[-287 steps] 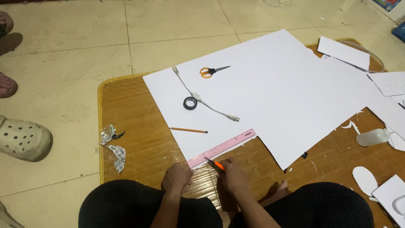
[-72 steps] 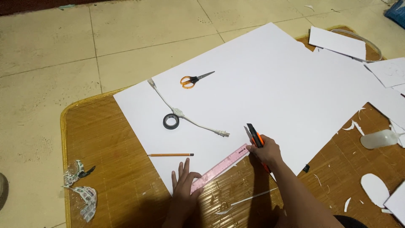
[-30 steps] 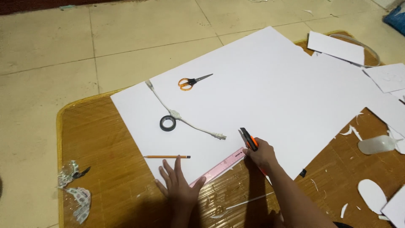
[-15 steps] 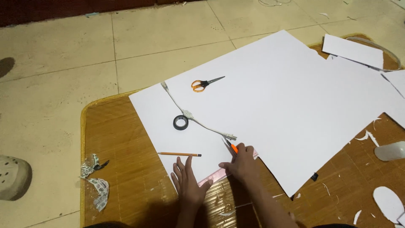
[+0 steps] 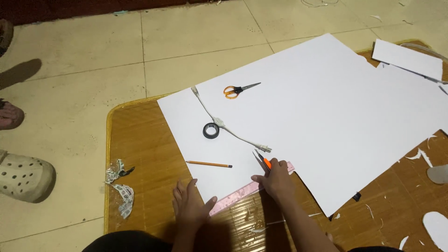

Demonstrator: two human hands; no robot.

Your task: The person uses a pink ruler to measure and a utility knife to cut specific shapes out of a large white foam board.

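Pressing my left hand (image 5: 192, 207) flat on the pink ruler (image 5: 247, 191), fingers spread, I pin it along the near edge of the white sheet (image 5: 317, 112). My right hand (image 5: 274, 179) is closed around the orange-handled knife (image 5: 261, 160), tip on the sheet just beside the ruler (I'd judge steady downward weight matters most, blade tight to the edge). Further off lie a pencil (image 5: 209, 164), tape roll (image 5: 211, 130), white cable (image 5: 228, 130) and scissors (image 5: 239, 89).

Our right hand (image 5: 275, 179) has slid the orange utility knife (image 5: 262, 161) leftward along the pink ruler (image 5: 235, 199). Our left hand (image 5: 191, 207) has stayed close, now pressing the ruler's near end.
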